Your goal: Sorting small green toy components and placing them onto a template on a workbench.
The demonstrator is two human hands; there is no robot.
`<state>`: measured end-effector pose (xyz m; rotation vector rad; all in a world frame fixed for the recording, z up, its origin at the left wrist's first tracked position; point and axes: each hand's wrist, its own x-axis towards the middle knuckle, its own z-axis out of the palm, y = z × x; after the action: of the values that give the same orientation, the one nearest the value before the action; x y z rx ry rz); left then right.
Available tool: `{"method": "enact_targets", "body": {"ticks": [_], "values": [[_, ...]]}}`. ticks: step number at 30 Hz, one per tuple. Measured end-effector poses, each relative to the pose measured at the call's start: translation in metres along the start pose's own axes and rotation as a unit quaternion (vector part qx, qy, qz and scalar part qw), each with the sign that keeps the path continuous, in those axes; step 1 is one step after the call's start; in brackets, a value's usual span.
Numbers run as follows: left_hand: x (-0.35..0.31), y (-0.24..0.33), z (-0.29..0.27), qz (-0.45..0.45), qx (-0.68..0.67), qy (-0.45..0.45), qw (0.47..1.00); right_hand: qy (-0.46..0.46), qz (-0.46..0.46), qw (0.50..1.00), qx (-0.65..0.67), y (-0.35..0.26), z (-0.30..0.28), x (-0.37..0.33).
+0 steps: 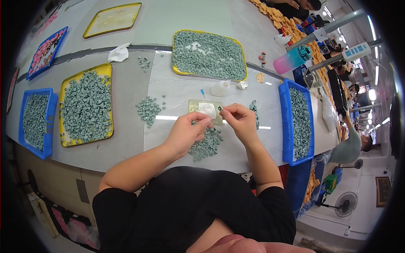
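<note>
My left hand is closed in a pinch, its thumb against its forefinger; anything between them is too small to make out. Between the thumb and forefinger of my right hand sits a small dark green piece. Both hands are at the sides of a pale yellowish block, which bears a white pad and a round clear item. Under and in front of the hands lies a heap of small grey-green pieces. Smaller heaps flank them, one at the left and one partly behind my right hand.
Beyond the block are a white squeeze bottle, a blue tapered tip and crumpled tissue. Yellow trays and blue bins hold similar pieces. A pink-and-teal drink bottle stands at the right; other people sit farther off.
</note>
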<state>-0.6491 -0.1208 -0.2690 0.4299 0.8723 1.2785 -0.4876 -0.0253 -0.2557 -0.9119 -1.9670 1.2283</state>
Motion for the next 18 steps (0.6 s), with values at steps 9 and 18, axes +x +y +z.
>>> {"method": "enact_targets", "body": {"ticks": [9,18], "values": [[-0.002,0.002,0.003,-0.055,-0.031,-0.005,0.998,-0.009,0.169,0.96,0.224,-0.01,0.0,-0.009],[-0.001,-0.001,0.0,-0.076,-0.095,-0.022,0.992,0.021,-0.33,0.924,-0.192,-0.014,0.014,-0.013]]}}
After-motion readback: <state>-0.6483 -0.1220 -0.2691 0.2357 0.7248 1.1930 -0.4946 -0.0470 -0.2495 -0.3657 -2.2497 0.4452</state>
